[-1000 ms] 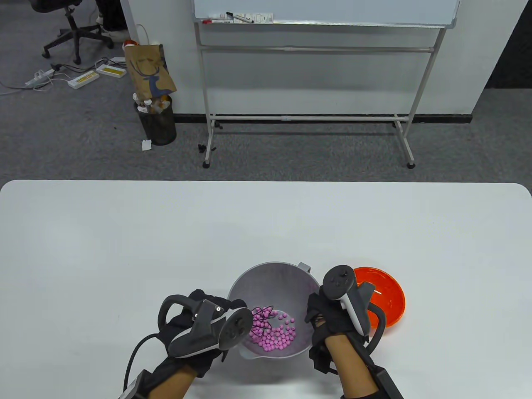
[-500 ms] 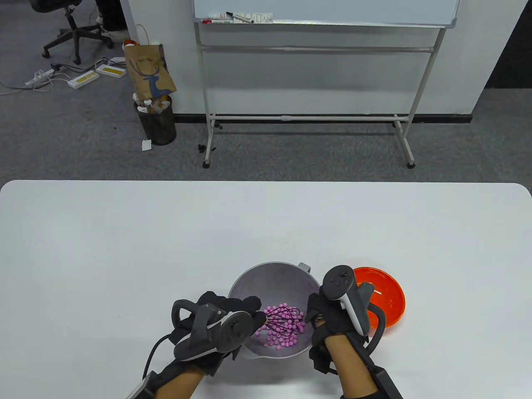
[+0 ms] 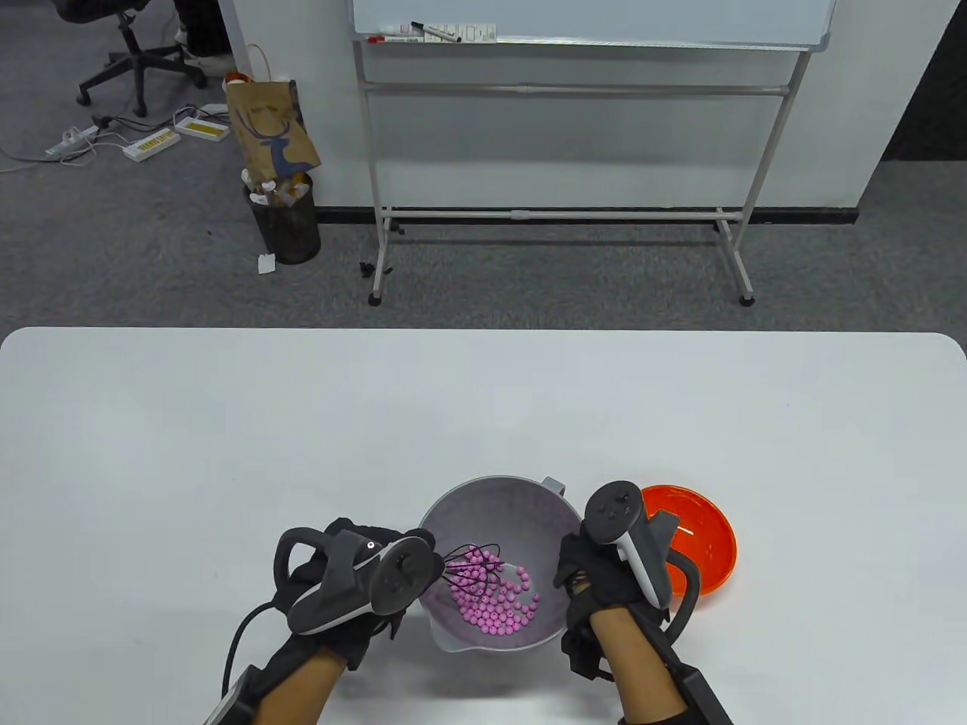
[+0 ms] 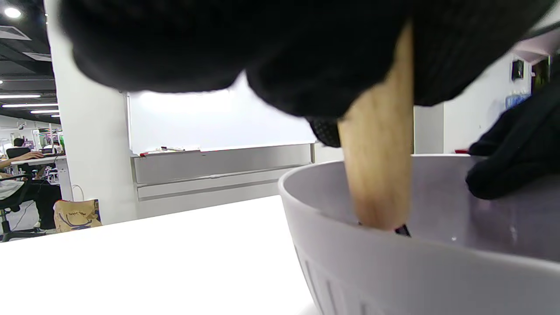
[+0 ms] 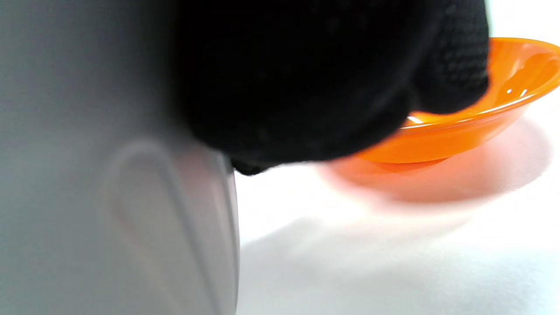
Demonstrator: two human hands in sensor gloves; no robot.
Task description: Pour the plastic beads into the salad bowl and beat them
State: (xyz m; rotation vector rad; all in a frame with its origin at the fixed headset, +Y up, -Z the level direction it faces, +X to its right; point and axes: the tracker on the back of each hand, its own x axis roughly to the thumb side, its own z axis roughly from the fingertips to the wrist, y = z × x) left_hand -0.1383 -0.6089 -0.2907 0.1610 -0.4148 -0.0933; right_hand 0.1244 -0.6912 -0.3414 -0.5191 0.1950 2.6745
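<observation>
Table view: the grey salad bowl (image 3: 499, 521) stands at the near edge of the white table (image 3: 302, 423), its pouring lip toward the person. Pink plastic beads (image 3: 495, 600) lie heaped on its floor. The left hand (image 3: 355, 574) grips a whisk (image 3: 470, 568) whose black wire head sits among the beads at the bowl's left side; its long axis slants from the hand at the left down and right into the bowl. The right hand (image 3: 597, 581) clasps the bowl's right rim. An orange dish (image 3: 706, 540) sits just beside the bowl on the right. No writing can be read.

Left wrist view: the gloved fingers (image 4: 306, 57) curl round the whisk's pale wooden handle (image 4: 378, 166), which points nearly straight down over the bowl's rim (image 4: 350, 218).

Right wrist view: the gloved fingers (image 5: 306, 78) press against the bowl's outer wall (image 5: 109, 175), the orange dish behind them.
</observation>
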